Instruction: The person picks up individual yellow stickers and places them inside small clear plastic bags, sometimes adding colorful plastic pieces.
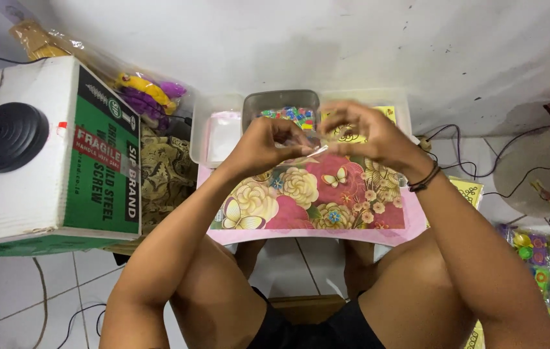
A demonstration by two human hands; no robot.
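Small clear plastic bag (313, 150) is held up between both hands, above the flowery worktop (313, 194). Left hand (265, 143) pinches its one side with fingers (297, 139) together, and right hand (365, 132) grips the other side. Behind them stands a grey tray (281, 103) with colourful beads.

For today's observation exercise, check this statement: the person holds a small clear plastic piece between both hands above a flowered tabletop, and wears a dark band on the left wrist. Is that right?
One detail is wrong. The dark band is on the wrist of the right hand, not the left hand, as the head view shows. The small clear plastic piece between both hands above the flowered tabletop stands.
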